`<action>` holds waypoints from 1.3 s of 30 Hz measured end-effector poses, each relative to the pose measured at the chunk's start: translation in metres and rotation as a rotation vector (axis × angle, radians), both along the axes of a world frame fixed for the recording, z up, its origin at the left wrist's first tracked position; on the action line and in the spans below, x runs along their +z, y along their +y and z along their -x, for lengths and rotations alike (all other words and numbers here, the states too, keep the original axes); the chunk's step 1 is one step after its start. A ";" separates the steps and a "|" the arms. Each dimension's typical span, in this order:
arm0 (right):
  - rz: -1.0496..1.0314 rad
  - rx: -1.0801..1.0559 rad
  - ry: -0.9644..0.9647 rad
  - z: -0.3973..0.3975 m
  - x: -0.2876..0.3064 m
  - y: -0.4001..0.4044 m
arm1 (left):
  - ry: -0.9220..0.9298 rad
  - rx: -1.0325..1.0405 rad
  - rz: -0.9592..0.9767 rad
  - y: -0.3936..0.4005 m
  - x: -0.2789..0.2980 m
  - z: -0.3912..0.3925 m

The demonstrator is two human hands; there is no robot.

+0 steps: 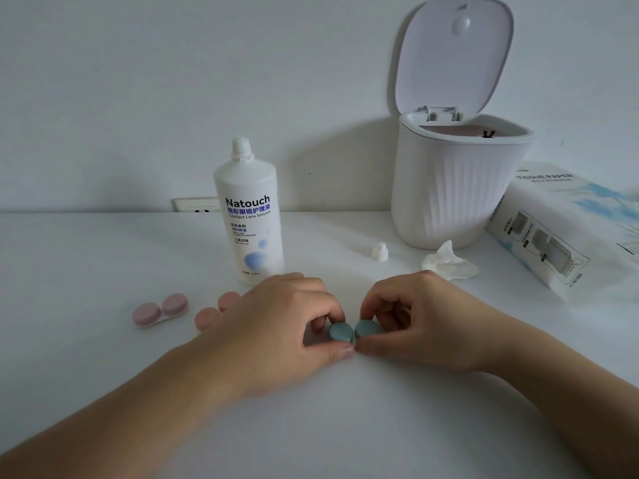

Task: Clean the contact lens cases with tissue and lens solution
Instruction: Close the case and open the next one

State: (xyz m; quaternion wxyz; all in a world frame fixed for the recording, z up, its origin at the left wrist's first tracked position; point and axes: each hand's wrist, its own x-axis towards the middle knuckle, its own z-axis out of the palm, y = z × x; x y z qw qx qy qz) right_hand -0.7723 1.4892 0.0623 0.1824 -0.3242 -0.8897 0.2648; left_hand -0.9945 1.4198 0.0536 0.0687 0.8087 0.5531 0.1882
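A teal contact lens case (353,331) lies on the white table between my hands. My left hand (287,323) pinches its left cap, and my right hand (415,316) pinches its right cap. A pink lens case (160,310) sits at the left, caps on. Another pink case (214,311) lies beside it, partly hidden behind my left hand. The white lens solution bottle (248,216) stands upright behind my left hand, uncapped. Its small white cap (380,252) rests on the table to the right. A crumpled tissue (447,262) lies beyond my right hand.
A white ribbed bin (456,188) stands at the back right with its lid flipped up. A pack of tissue paper (567,229) lies on its side at the far right. A wall socket (195,204) shows behind the table's back edge.
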 end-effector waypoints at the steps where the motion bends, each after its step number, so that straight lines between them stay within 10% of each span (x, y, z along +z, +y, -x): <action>1: 0.003 0.001 0.000 0.000 0.000 0.000 | -0.001 -0.003 -0.002 0.000 0.000 0.000; 39: -0.125 0.152 0.035 -0.003 0.005 -0.003 | -0.006 -0.062 0.008 0.010 -0.001 0.006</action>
